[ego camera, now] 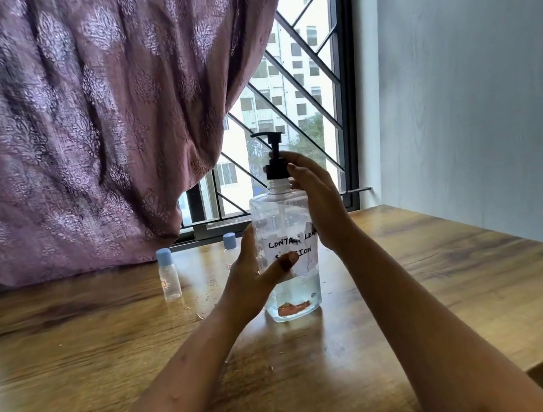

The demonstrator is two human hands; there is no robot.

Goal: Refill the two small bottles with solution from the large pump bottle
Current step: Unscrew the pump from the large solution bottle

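Nearest me, both forearms reach out over the wooden table (447, 290). My left hand (251, 284) grips the large pump bottle (281, 225) low on its left side: the thumb lies across the front of the handwritten label, and the other fingers wrap round the far side, where I cannot see them well. The bottle stands upright on the table, near the middle, clear-walled, with a shallow pool of liquid at the bottom.

Higher up, my right hand (316, 200) comes in from the right. Its fingers and thumb curl round the black pump collar (275, 170) at the neck, and the nozzle above points left.

Farther back, the two small bottles stand upright with their blue caps on. The left small bottle (169, 274) is in plain view, well apart from the pump bottle. The right small bottle (230, 247) is just behind my left hand, partly hidden.

Beyond the table edge hangs a purple patterned curtain (80, 127), with a barred window (308, 73) to its right.
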